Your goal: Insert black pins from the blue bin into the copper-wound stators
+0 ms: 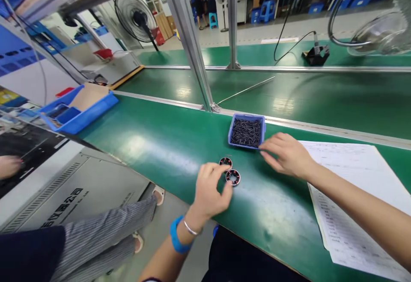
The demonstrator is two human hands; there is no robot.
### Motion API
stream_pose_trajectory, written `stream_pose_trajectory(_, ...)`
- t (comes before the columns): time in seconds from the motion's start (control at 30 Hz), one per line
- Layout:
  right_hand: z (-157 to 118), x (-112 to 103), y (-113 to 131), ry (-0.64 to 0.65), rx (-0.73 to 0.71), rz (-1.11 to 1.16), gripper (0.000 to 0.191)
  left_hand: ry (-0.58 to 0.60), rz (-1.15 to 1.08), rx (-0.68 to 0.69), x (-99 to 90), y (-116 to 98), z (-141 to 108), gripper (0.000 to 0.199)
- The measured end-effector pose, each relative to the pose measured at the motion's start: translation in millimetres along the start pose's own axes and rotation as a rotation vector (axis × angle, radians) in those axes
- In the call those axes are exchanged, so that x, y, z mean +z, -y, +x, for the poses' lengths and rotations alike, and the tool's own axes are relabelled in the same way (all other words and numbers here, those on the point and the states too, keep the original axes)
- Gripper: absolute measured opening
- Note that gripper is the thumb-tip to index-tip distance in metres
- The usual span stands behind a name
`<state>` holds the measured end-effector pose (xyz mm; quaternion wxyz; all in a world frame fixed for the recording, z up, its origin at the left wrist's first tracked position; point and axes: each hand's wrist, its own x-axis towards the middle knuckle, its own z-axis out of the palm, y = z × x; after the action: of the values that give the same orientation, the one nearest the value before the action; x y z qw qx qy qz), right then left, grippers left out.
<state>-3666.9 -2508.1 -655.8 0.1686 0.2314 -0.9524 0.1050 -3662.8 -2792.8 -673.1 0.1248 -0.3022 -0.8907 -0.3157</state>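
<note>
Two small ring-shaped parts, looking like motor stators with copper-red windings, lie side by side on the green worktop: a farther ring [225,161] and a nearer ring [233,177]. My left hand [210,190] is at their left side, thumb and forefinger apart by the nearer ring; whether the fingertips touch it is unclear. A blue tray [230,133] full of short black tube-like pieces [246,132] stands beyond the rings. By the tray's near right corner is my right hand [285,155], fingers stretched out and thumb slightly apart, with nothing visible between them.
Printed sheets [356,166] lie under and beside my right forearm. A metal upright [189,38] and rail edge the worktop's far side. At the left sits a larger blue bin [93,108] with cardboard. Another person's striped-trousered leg [112,226] is at lower left.
</note>
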Motion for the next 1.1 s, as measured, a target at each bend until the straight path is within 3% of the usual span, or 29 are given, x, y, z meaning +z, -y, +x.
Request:
stream_pose_trajectory(0.1, 57.9, 13.8, 1.5, 0.148, 0.132, -0.146, 0.033, -0.032, 0.02, -0.041, 28.9, -23.2, -19.6, 0.035)
stream_pose_trajectory(0.2, 82.1, 22.2, -1.3, 0.241, 0.21, -0.202, 0.033, -0.042, -0.028, -0.031, 49.3, -37.1, -28.6, 0.015)
stream_pose_trajectory(0.27, 85.8, 24.1, -4.3, 0.265, 0.218, -0.19, 0.03, -0.05, -0.131, -0.045, 51.8, -42.3, -30.9, 0.014)
stream_pose_trajectory(0.33, 86.9, 23.5, -7.3, 0.287, 0.227, -0.177, 0.028, -0.058, -0.245, -0.106, 47.6, -45.0, -30.2, 0.028)
stream_pose_trajectory(0.43, 87.7, 18.3, -9.4, 0.258, 0.25, -0.133, 0.025, 0.021, -0.356, -0.258, 38.0, -45.2, -23.4, 0.039)
stream_pose_trajectory(0.57, 66.9, 6.2, 2.5, 0.056, 0.308, 0.124, 0.019, 0.208, -0.417, -0.404, 34.5, -43.0, -10.5, 0.025)
stream_pose_trajectory(0.63, 41.6, 3.2, 16.2, 0.058, 0.322, 0.356, 0.025, 0.245, -0.444, -0.428, 36.8, -42.8, -5.1, 0.019)
stream_pose_trajectory(0.73, 0.3, 8.2, 38.5, 0.255, 0.348, 0.673, 0.033, 0.252, -0.467, -0.451, 41.0, -43.9, -0.1, 0.014)
stream_pose_trajectory(0.8, -17.5, 15.5, 49.3, 0.416, 0.44, 0.847, 0.031, 0.255, -0.465, -0.464, 42.3, -44.8, 1.0, 0.013)
stream_pose_trajectory(0.87, -23.8, 21.8, 54.6, 0.491, 0.561, 1.008, 0.03, 0.263, -0.456, -0.472, 42.1, -45.4, 0.9, 0.012)
stream_pose_trajectory(1.0, -18.0, 22.5, 52.2, 0.313, 0.746, 1.221, 0.034, 0.279, -0.435, -0.472, 40.8, -46.1, -0.6, 0.008)
stream_pose_trajectory(1.1, -17.5, 18.9, 49.9, 0.271, 0.752, 1.232, 0.035, 0.276, -0.453, -0.481, 41.5, -46.6, -1.0, 0.008)
